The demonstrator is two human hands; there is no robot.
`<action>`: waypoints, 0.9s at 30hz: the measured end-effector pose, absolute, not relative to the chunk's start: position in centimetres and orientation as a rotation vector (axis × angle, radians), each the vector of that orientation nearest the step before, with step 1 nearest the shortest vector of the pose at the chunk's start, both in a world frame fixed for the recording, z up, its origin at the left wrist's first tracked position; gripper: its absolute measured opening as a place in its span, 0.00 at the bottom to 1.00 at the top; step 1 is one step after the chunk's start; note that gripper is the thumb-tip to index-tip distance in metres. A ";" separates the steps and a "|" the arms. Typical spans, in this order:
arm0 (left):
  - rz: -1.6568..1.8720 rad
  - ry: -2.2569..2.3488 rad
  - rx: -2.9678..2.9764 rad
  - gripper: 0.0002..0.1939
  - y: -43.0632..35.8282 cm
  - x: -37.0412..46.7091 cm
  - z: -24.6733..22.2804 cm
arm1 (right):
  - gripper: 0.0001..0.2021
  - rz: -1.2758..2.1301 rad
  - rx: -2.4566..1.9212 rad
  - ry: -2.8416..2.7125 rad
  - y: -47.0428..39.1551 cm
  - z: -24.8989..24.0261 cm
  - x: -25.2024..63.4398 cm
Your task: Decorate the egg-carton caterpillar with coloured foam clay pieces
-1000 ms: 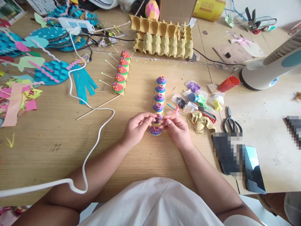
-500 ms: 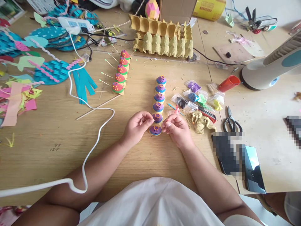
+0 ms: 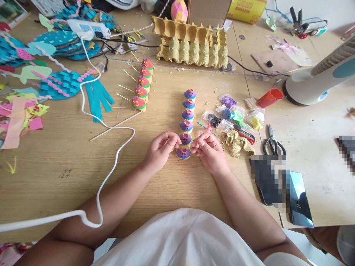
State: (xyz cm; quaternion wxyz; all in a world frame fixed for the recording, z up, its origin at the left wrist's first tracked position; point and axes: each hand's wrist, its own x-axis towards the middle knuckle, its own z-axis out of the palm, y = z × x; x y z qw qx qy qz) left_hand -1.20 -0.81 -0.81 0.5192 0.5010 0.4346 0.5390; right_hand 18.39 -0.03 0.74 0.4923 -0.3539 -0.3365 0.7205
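A row of egg-carton cups (image 3: 186, 126) covered in purple and blue clay, with little faces and orange rings, stretches away from me on the table. At its near end, my left hand (image 3: 161, 149) is on the left side, thumb and fingers pinched together. Opposite it, my right hand (image 3: 210, 151) is also closed in a pinch beside the row. Whatever the fingertips hold, if anything, is too small to make out. Beyond my right hand lie pink clay (image 3: 209, 128) in a bag and a thin blue stick (image 3: 202, 124).
Bags of coloured clay (image 3: 227, 113), a utility knife (image 3: 244, 133), torn carton scraps (image 3: 235, 143) and scissors (image 3: 273, 142) lie to the right. A red-and-green carton row (image 3: 140, 91) with pins stands at the left, near a white cable (image 3: 118, 147). Egg cartons (image 3: 194, 53) are at the back.
The fingers of both hands have shifted slightly, still pinched near the front of the purple row. Nothing else has visibly moved.
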 end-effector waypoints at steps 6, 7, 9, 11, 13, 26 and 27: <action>1.254 1.069 1.176 0.15 -0.9 -1.3 -0.9 | 0.14 1.795 -0.829 -0.793 0.1 0.8 18.3; 1.248 1.073 1.167 0.15 -0.9 -1.2 -0.9 | 0.13 1.795 -0.826 -0.780 0.1 0.8 18.3; 1.238 1.077 1.146 0.15 -0.9 -1.2 -0.7 | 0.12 1.784 -0.819 -0.744 0.1 0.9 18.3; 1.228 1.096 1.118 0.16 -1.0 -1.0 -0.5 | 0.10 1.770 -0.827 -0.710 0.2 1.0 18.4; 1.223 1.114 1.087 0.17 -1.0 -0.9 -0.2 | 0.10 1.764 -0.850 -0.685 0.2 1.1 18.4; 1.289 1.014 1.251 0.10 -0.9 -0.9 0.1 | 0.20 1.787 -0.868 -0.686 0.1 1.4 18.5; 1.300 0.990 1.291 0.09 -0.9 -0.9 0.2 | 0.19 1.781 -0.877 -0.722 0.0 1.3 18.4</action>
